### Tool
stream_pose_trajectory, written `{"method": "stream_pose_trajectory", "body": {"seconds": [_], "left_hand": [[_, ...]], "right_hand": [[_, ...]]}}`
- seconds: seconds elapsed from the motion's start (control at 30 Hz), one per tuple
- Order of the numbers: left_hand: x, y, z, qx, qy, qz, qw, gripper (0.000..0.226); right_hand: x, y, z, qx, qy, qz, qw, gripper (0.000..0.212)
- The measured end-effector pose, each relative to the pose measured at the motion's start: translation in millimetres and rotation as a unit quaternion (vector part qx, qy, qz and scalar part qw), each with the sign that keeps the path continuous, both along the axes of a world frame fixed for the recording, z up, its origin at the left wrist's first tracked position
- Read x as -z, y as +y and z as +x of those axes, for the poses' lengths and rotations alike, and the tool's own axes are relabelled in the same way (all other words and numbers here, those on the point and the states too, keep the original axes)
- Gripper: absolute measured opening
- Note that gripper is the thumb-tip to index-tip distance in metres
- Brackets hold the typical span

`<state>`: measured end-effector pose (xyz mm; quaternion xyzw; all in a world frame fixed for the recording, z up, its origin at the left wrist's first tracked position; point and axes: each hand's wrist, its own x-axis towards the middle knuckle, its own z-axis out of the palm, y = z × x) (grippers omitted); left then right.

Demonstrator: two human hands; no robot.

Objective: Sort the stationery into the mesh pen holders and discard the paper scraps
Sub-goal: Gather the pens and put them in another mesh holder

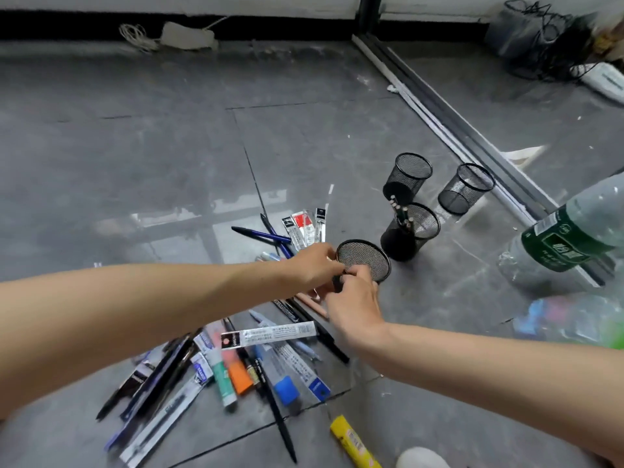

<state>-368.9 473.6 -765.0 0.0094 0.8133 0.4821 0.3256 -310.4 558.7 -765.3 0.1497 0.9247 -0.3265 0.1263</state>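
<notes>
Left hand (312, 265) curls its fingers on the near rim of the nearest mesh pen holder (366, 261), which seems tipped toward the viewer. The right hand (353, 304) pinches a small dark item (337, 282) at that rim; its kind is unclear. A pencil-filled holder (413, 231) stands just beside at 1 o'clock, and the stationery pile (236, 359) sprawls at 7 o'clock. If the grip slackens, the tipped holder could roll into its neighbour, or the item could miss the mouth.
</notes>
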Motion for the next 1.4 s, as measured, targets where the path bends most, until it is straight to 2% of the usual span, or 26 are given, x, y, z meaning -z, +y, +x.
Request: {"method": "stream_pose_trajectory", "body": {"seconds": [0.07,0.13,0.2,0.37,0.47,0.6,0.67,0.8,1.07,1.13,1.2,1.27,1.33,1.4], "left_hand": [[0.2,-22.9,1.6,-0.044,0.015,-0.023,0.999,0.024],[-4.0,-46.2,3.2,-0.085,0.002,-0.002,0.996,0.010],[-10.4,-70.5,4.0,-0.125,-0.002,0.015,0.992,0.018],[-13.5,-123.6,2.6,-0.211,0.028,-0.051,0.976,0.023],[-8.0,-157.5,-0.5,-0.288,0.030,-0.083,0.954,0.024],[4.7,-201.0,-2.9,-0.375,0.024,-0.112,0.920,0.026],[12.1,-214.7,-1.6,-0.386,0.013,-0.119,0.914,0.030],[28.4,-226.0,-1.1,-0.394,-0.007,-0.118,0.912,0.020],[61.7,-216.6,-12.4,-0.422,0.017,-0.059,0.904,0.009],[66.5,-209.8,-12.8,-0.451,0.051,-0.038,0.890,0.015],[69.3,-204.4,-7.0,-0.476,0.092,-0.103,0.869,0.022],[77.2,-203.2,5.0,-0.482,0.092,-0.192,0.850,0.019],[84.7,-203.6,18.2,-0.437,0.075,-0.221,0.869,0.010],[90.1,-208.7,28.9,-0.321,0.088,-0.267,0.904,0.008]], "right_hand": [[-1.5,-16.5,-1.0,-0.033,0.019,-0.023,0.999,0.025],[-1.4,-32.3,-1.1,-0.085,0.037,-0.055,0.994,0.028],[-3.0,-48.9,-0.1,-0.161,0.063,-0.074,0.982,0.031],[-8.8,-80.3,-3.2,-0.328,0.102,-0.076,0.936,0.041],[-8.0,-96.4,-9.3,-0.394,0.098,-0.067,0.911,0.049],[5.1,-106.2,-19.9,-0.386,0.073,-0.052,0.918,0.044],[15.8,-105.9,-25.0,-0.375,0.055,-0.038,0.925,0.039],[39.4,-98.1,-37.2,-0.382,0.012,-0.010,0.924,0.033],[66.2,-82.8,-101.6,-0.320,0.035,0.076,0.944,0.034],[68.3,-83.2,-117.2,-0.313,0.045,0.085,0.945,0.035],[70.8,-83.5,-129.4,-0.328,0.051,0.105,0.938,0.037],[73.7,-83.9,-138.4,-0.344,0.059,0.134,0.927,0.039],[77.2,-84.5,-145.8,-0.346,0.074,0.172,0.919,0.039],[81.8,-86.7,-152.4,-0.341,0.093,0.207,0.912,0.037]]}}
